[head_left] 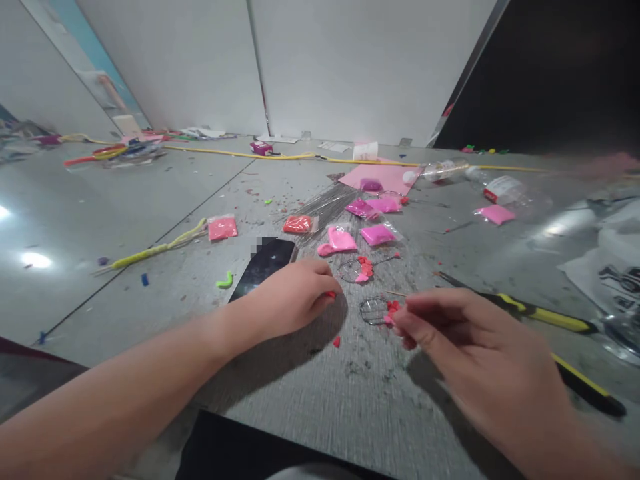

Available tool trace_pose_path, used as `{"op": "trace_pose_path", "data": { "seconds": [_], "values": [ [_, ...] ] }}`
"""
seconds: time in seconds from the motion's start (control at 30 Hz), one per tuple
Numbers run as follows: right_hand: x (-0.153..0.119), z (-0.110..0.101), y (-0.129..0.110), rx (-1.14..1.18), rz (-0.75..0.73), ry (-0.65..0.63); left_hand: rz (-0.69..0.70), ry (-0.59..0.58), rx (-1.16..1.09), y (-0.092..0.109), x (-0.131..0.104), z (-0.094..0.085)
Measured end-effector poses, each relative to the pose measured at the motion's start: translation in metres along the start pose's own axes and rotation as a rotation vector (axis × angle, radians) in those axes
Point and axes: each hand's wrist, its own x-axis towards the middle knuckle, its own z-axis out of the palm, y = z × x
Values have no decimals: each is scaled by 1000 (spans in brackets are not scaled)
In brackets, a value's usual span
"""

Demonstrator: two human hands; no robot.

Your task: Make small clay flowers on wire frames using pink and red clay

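My left hand [303, 293] is closed in a pinch on a small bit of red clay [331, 294], beside a dark phone [265, 263] lying flat. The fingers of my right hand [480, 353] are closed at the edge of a dark wire ring [373, 311] with red and pink clay pieces [391, 311] on one side. A thin wooden stick [397, 293] shows just above these fingertips. Behind lies a second wire piece [350, 269] with red and pink clay [365, 268]. A loose red clay bit [337, 342] rests on the table between my hands.
Several clay packets, such as an orange-red one [299, 224] and a pink one [379, 234], lie beyond my hands. Thin wires [320, 207] spread near a pink sheet [385, 175]. Yellow-black handled pliers [540, 317] and a plastic bottle [510, 192] are at right.
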Motion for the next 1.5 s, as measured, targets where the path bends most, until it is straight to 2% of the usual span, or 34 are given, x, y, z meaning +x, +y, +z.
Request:
{"op": "trace_pose_path", "data": {
  "seconds": [0.17,0.27,0.37,0.43,0.57,0.63,0.7,0.93,1.23,1.4,1.5],
  "values": [
    [-2,2,3,-80,-144,63,5,40,25,-3,-2,2],
    [-2,5,1,-143,-281,21,49,187,40,4,-4,-1],
    [-1,8,-4,-150,-488,-23,114,327,-177,22,-7,-2],
    [-1,10,-8,-121,-629,-43,63,262,-456,36,-8,0],
    [-4,12,-12,-49,-766,-76,-144,-39,-1058,54,-10,7],
    [-6,12,-11,-60,-781,-83,-233,-112,-1237,55,-11,10],
    [-6,12,-9,-81,-778,-85,-286,-128,-1337,54,-10,11],
    [-2,1,-5,-151,-810,-167,-284,-43,-1455,53,-10,9],
    [3,0,-15,-146,-770,-145,-360,-128,-1283,53,-11,4],
    [-1,0,-13,-266,-842,-160,-424,-206,-1509,50,-11,5],
    [-6,-1,-13,-324,-888,-181,-439,-225,-1551,50,-12,5]
  ]
}}
